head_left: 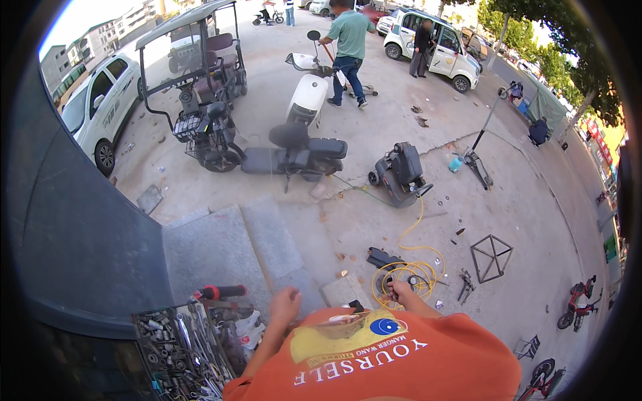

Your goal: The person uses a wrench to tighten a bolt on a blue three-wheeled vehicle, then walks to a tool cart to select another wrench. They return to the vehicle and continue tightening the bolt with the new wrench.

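My left hand [285,305] is over the grey stone step, its fingers curled in and nothing showing in them. To the right, my right hand [401,293] is closed on a small dark thing that I cannot make out. Behind that hand a coiled yellow air hose [401,269] lies on the ground, with a small round gauge [412,281] beside the fingers. A black elongated case or tool [384,258] lies at the far side of the coil. The hose runs back to a black wheeled machine [400,175].
At lower left is a tray of wrenches and sockets [184,347]. Stone steps [217,247] adjoin the dark wall. Ahead stand a white scooter [307,100] and a three-wheeler [207,100]. A person in green [350,37] walks behind. A metal frame [491,257] lies at right.
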The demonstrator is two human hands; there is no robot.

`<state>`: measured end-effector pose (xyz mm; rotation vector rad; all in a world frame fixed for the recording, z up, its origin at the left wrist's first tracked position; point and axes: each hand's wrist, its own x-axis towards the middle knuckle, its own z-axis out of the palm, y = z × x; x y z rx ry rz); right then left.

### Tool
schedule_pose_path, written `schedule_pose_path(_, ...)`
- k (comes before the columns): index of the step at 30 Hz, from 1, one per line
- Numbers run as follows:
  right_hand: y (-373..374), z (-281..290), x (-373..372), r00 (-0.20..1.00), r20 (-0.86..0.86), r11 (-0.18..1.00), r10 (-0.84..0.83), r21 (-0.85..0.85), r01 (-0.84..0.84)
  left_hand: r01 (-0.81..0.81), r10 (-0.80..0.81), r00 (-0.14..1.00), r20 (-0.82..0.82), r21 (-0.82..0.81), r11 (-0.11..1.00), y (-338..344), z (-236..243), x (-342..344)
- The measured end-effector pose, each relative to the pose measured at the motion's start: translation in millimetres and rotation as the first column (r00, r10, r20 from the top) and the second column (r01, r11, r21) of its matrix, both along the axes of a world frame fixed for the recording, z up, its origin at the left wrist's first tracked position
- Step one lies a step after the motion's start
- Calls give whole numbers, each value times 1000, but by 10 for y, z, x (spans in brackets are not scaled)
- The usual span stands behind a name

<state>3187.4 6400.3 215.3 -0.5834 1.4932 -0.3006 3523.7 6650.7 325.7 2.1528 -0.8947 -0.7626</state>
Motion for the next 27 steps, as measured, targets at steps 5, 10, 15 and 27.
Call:
schedule_pose_path(5, 180, -66, -253, 989, -143, 999, 36, 30, -32, -26, 32, 998, 59, -88, 996, 68, -88, -13)
schedule_pose_path(10, 299, -111, -537, 989, -148, 999, 17, 45, -10, -11, 16, 997, 75, -72, 997, 116, -146, -33)
schedule_pose_path(15, 381, -296, -650, 986, -155, 997, -60, 37, 66, 88, -89, 995, 34, 20, 996, -24, -39, -105)
schedule_pose_path(27, 486, 289, -141, 952, 272, 990, -139, 53, 129, 420, -415, 908, 65, -107, 901, -761, 61, -654)
